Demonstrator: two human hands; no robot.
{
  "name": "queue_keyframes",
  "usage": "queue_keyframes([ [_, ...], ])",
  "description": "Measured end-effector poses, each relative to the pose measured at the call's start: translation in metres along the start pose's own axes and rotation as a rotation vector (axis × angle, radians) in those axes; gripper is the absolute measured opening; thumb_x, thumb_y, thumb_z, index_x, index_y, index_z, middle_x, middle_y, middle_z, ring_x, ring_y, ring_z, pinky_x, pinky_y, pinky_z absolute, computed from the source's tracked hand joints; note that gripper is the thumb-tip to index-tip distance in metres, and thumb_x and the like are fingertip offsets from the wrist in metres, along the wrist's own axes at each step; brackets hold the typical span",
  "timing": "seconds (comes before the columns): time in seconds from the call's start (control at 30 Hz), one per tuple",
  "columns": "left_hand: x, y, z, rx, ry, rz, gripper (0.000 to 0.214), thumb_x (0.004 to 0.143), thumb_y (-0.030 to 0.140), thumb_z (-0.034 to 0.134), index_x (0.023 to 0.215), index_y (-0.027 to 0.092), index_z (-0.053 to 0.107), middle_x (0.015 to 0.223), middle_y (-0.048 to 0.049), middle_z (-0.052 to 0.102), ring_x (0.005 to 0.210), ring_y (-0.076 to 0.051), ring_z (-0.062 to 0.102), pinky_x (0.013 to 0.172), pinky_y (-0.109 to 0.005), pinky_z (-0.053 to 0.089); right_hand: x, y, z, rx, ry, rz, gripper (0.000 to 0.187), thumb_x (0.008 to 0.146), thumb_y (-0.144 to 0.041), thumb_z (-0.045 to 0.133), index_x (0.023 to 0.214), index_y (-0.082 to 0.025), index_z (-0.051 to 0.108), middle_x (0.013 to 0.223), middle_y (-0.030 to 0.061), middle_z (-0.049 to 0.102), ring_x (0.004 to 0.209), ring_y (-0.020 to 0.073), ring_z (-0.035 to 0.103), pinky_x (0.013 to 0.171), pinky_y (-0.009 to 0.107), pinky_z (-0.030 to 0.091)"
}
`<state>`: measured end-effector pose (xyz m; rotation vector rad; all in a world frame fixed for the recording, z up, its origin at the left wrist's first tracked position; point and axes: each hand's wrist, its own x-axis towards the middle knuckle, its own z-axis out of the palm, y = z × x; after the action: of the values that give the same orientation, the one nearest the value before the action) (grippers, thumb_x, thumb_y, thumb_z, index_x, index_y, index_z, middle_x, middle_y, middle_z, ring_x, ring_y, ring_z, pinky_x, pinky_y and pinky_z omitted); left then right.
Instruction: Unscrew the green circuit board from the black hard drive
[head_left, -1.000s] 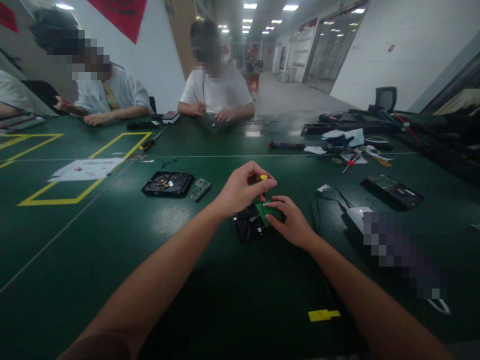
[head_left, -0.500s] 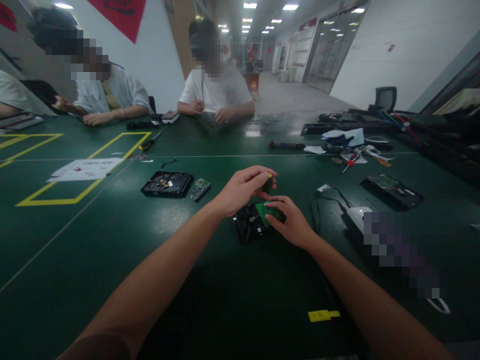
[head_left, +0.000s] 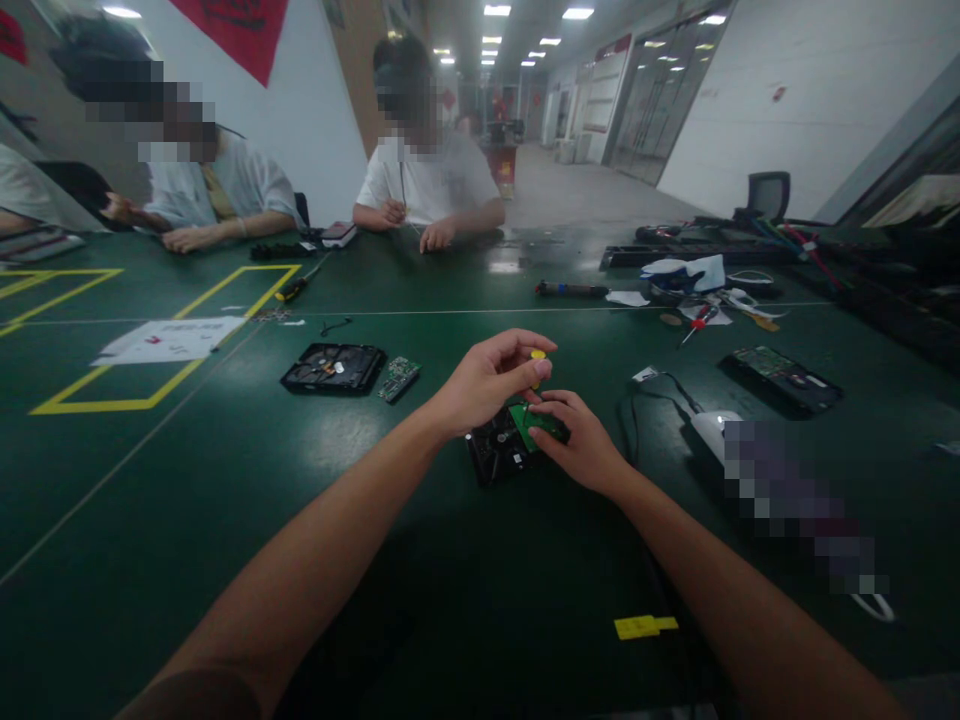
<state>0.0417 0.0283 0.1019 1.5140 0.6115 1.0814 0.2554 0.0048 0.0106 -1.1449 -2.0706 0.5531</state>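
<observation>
On the green table in front of me lies a black hard drive [head_left: 491, 455] with a green circuit board [head_left: 523, 420] on its upper face. My left hand [head_left: 487, 380] is closed around the handle of a screwdriver [head_left: 538, 356], held upright over the board; its yellow cap shows between the fingers, while the tip is hidden. Resting at the drive's right side, my right hand [head_left: 577, 445] grips it, thumb over the board and forefinger close to the screwdriver's shaft. Whether that forefinger touches the shaft I cannot tell.
Left of the drive lie another black drive [head_left: 334, 369] and a loose circuit board [head_left: 399, 379]. To the right are a power strip [head_left: 712, 430] with a cable and a third drive [head_left: 784, 378]. A red screwdriver [head_left: 700, 318] lies farther back. Two people sit across the table.
My left fingers have shifted on the screwdriver handle, so more of its yellow cap shows. My right hand and the hard drive stay in place. One person's hand across the table has moved slightly.
</observation>
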Motion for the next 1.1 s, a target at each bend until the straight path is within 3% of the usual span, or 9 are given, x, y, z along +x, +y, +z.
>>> queue_keyframes([
  [0.1,0.0003,-0.0006,-0.0015,-0.010,-0.025,-0.024,0.033,0.099,0.041,0.069,0.123,0.019,0.072,0.104,-0.0072,0.069,0.091,-0.015,0.065,0.071,-0.024,0.059,-0.0004,0.0009,0.0007,-0.002,-0.003,-0.006,0.029,0.095,-0.030,0.071,0.124,-0.027,0.073,0.139,0.0117,0.060,0.130,0.0293,0.062,0.113,0.054,0.050],
  [0.2,0.0013,-0.0002,-0.0020,-0.089,0.002,-0.066,0.031,0.102,0.045,0.063,0.112,0.018,0.074,0.103,-0.0082,0.068,0.094,-0.017,0.065,0.068,-0.023,0.057,-0.0006,0.0011,0.0007,-0.006,-0.005,-0.007,0.028,0.095,-0.031,0.071,0.123,-0.027,0.073,0.139,0.0116,0.060,0.131,0.0295,0.062,0.112,0.053,0.051],
  [0.6,0.0005,0.0053,-0.0039,-0.123,0.023,-0.063,0.024,0.098,0.039,0.070,0.102,0.015,0.065,0.105,-0.0087,0.069,0.097,-0.018,0.068,0.075,-0.029,0.065,-0.0004,0.0005,-0.0013,-0.018,-0.010,-0.017,0.028,0.095,-0.030,0.072,0.123,-0.026,0.073,0.138,0.0120,0.061,0.131,0.0294,0.061,0.112,0.053,0.050],
  [0.87,0.0000,0.0028,-0.0053,-0.020,0.014,-0.016,0.026,0.096,0.037,0.073,0.100,0.015,0.061,0.100,-0.0097,0.072,0.088,-0.017,0.069,0.063,-0.024,0.060,0.0008,-0.0014,-0.0015,0.002,-0.021,0.021,0.029,0.095,-0.030,0.071,0.123,-0.024,0.074,0.140,0.0136,0.059,0.132,0.0300,0.060,0.113,0.052,0.049],
  [1.1,0.0007,0.0012,-0.0069,-0.043,-0.013,-0.019,0.026,0.099,0.037,0.068,0.116,0.017,0.071,0.099,-0.0068,0.069,0.092,-0.016,0.067,0.069,-0.024,0.061,0.0009,0.0022,0.0008,0.072,0.002,0.029,0.021,0.095,-0.030,0.072,0.116,-0.027,0.076,0.137,0.0111,0.059,0.131,0.0288,0.060,0.111,0.051,0.049],
])
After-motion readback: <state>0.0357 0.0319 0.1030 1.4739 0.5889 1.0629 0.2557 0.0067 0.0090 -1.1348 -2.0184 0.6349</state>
